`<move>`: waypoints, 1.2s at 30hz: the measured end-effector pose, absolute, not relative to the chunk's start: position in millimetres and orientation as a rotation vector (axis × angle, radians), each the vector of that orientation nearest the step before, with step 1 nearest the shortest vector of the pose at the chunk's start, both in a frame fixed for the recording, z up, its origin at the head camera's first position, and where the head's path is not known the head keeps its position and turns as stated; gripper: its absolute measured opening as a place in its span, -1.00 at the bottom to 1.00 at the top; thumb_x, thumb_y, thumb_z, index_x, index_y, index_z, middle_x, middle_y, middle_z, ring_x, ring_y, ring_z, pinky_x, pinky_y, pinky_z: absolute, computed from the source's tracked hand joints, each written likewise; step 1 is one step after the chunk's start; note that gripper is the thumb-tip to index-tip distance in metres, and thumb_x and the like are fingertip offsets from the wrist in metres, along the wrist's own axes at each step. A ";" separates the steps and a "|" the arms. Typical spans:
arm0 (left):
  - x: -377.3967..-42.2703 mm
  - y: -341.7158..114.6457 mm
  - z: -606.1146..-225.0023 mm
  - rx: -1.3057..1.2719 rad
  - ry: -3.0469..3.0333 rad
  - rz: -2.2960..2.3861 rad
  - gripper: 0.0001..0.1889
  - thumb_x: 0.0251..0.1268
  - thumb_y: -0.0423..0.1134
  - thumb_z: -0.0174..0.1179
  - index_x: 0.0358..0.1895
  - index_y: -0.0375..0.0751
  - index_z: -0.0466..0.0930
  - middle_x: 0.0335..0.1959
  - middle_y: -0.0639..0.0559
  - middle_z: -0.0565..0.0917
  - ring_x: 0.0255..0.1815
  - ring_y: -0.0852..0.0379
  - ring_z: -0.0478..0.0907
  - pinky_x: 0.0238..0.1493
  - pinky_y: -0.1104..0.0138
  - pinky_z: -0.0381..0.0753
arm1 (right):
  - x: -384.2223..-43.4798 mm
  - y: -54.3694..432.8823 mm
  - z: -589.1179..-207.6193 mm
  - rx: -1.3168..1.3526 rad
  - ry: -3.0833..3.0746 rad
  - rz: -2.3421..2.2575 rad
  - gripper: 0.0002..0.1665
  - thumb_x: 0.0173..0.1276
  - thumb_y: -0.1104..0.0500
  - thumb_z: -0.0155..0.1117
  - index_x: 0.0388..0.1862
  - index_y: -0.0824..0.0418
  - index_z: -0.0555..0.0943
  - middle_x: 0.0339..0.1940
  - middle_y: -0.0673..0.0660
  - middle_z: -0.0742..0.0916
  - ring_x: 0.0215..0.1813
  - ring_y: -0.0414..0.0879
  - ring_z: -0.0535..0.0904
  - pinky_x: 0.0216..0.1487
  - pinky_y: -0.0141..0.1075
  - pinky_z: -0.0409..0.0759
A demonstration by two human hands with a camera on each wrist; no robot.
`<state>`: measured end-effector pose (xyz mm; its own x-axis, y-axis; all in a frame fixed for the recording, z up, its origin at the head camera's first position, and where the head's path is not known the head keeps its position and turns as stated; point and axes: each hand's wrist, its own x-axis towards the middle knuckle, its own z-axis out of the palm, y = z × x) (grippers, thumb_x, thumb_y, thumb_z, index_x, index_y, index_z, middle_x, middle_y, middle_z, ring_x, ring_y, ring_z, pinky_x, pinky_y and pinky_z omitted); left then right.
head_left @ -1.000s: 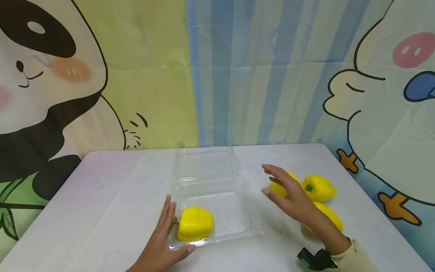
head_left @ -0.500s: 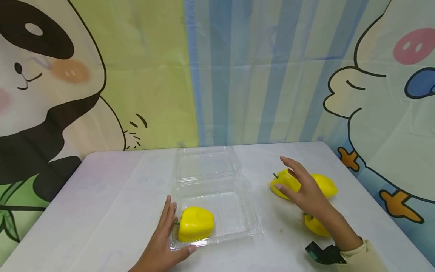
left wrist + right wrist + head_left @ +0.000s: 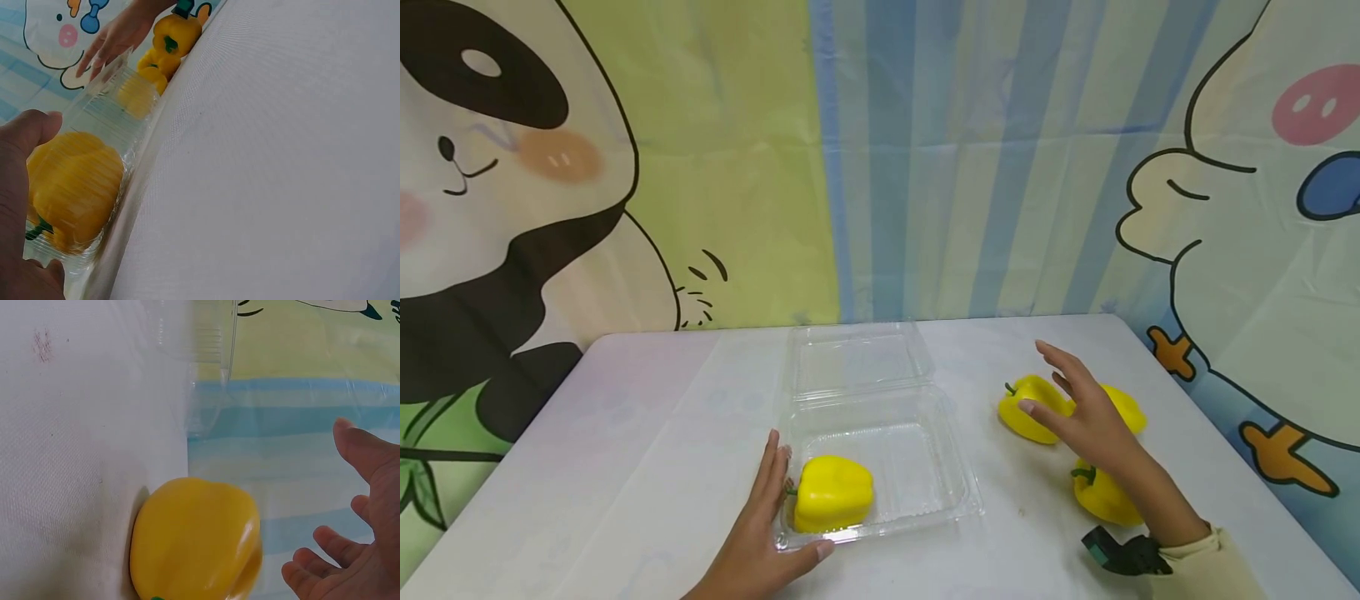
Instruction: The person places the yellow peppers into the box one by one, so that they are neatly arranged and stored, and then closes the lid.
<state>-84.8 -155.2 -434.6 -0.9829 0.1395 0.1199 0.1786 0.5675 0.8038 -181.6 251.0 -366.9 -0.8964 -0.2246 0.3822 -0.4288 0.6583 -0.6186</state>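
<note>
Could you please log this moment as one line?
left hand: beside clear container; right hand: empty, near three loose peppers; container: one yellow pepper inside; lid: open

From above, the white tabletop [image 3: 647, 450] is viewed forward and down by the head camera, while the clear plastic hinged container [image 3: 917, 475], shared by all views, is seen close by the left-wrist camera and, beyond a near, rounded yellow bell pepper [image 3: 194, 537], by the right-wrist camera, both rolled sideways and faced toward the blue-striped fabric backdrop [image 3: 955, 167].

One pepper [image 3: 833, 494] lies in the container [image 3: 925, 471], three other peppers [image 3: 1024, 415] to its right.
</note>
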 end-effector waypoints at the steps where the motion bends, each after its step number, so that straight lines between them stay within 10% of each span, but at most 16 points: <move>1: -84.7 -155.2 -434.3 -0.279 -2.743 -1.414 0.27 -0.11 0.17 0.49 0.59 -0.06 -0.21 0.58 0.23 -0.36 0.50 -0.13 0.04 0.24 0.04 0.30 | -182.2 252.0 -367.2 0.522 -2.611 1.078 -0.04 0.27 0.10 0.41 0.56 0.01 0.13 0.49 0.22 0.27 0.44 0.25 0.20 0.26 0.07 0.30; 20: -84.6 -156.9 -435.1 -0.316 -2.724 -1.396 0.25 -0.07 0.18 0.47 0.58 -0.10 -0.20 0.58 0.22 -0.38 0.50 -0.17 0.03 0.22 0.05 0.31 | -192.3 267.0 -374.6 0.356 -2.849 1.088 0.12 0.25 -0.10 0.40 0.60 0.09 -0.04 0.54 0.39 0.04 0.39 0.47 0.12 0.26 0.34 0.21; 36: -84.3 -154.5 -432.5 -0.282 -2.766 -1.379 0.24 -0.06 0.23 0.43 0.58 -0.14 -0.19 0.58 0.21 -0.39 0.50 -0.19 0.01 0.23 0.02 0.26 | -192.0 268.8 -379.9 0.359 -3.055 0.956 -0.09 0.30 -0.02 0.36 0.53 0.13 0.18 0.43 0.38 0.34 0.30 0.33 0.34 0.23 0.32 0.30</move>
<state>-84.3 -154.5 -432.5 -0.9828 0.1449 0.1147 0.1788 0.5887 0.7883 -192.0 268.8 -379.9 -0.9721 -0.2346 -0.0090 -0.1876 0.7991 -0.5712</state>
